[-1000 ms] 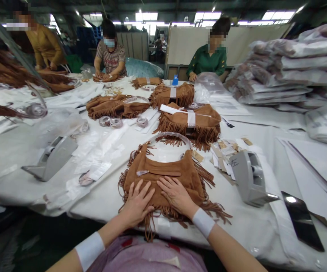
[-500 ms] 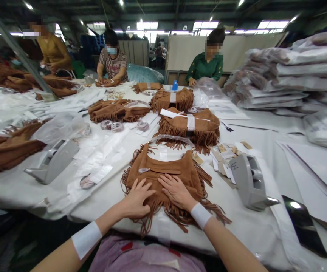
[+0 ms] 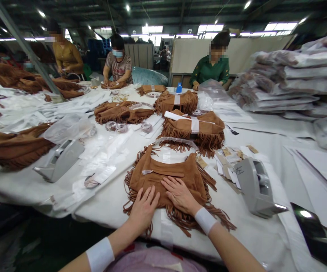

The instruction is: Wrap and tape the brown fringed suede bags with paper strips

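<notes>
A brown suede fringed bag [image 3: 169,174] lies flat on the white table [image 3: 248,226] right in front of me, its wrapped handle arched away from me. My left hand [image 3: 144,207] rests palm down on the bag's lower left fringe, fingers spread. My right hand [image 3: 180,194] lies flat on the bag's lower middle, fingers stretched out. Both wrists wear white bands. A strip of white paper [image 3: 166,228] sticks out from under the fringe at the table's near edge.
Grey tape dispensers stand at left [image 3: 59,160] and right [image 3: 255,187]. More fringed bags [image 3: 193,128] lie beyond, another at far left [image 3: 13,145]. Bagged stacks [image 3: 288,79] pile up at right. Three other people [image 3: 211,64] work at the far side.
My left hand slid a little down and right over the fringe. The camera view shifted rightward, and a fringed bag came to rest at the far left.
</notes>
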{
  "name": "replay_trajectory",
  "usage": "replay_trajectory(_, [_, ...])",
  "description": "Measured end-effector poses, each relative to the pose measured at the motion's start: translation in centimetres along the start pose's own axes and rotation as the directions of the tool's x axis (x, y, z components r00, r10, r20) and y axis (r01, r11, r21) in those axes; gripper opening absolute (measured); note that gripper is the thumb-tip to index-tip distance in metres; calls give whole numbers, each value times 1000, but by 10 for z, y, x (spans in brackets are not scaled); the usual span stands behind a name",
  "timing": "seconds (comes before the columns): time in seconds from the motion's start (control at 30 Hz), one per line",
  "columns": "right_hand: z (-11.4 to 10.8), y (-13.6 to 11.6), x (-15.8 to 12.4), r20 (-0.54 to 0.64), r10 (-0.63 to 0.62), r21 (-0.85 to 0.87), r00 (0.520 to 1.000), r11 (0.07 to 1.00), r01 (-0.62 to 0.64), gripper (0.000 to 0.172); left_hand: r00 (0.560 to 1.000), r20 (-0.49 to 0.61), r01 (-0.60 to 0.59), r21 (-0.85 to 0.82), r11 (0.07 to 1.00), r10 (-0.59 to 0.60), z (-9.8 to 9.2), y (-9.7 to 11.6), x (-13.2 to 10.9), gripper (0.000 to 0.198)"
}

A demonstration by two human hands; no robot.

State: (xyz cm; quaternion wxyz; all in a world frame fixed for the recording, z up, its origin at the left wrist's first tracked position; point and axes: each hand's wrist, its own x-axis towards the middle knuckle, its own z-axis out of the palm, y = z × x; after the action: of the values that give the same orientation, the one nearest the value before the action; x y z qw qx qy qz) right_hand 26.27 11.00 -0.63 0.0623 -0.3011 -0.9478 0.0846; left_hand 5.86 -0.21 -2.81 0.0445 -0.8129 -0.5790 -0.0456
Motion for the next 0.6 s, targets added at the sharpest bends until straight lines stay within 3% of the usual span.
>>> replay_trajectory(0.23, [-7,-1,-3,49,13,48,999,999,-15,57,982,76,-177,47,983,173,-5,-18,-2,60])
replay_trajectory(0.43, [-17,-18,1,181,102,45,978,993,-112,95,990,24,-139,105,985,137,9,-11,-6,56])
replay_trajectory(0.53, [-11,-33,-4,145,194,-37,970,981,-191,110,991,6,-131,117,984,132,13,-9,-7,56])
replay_trajectory(0.6, [-6,-39,-12,100,224,-87,969,973,-216,108,991,-1,-130,111,985,131,13,-9,-8,56])
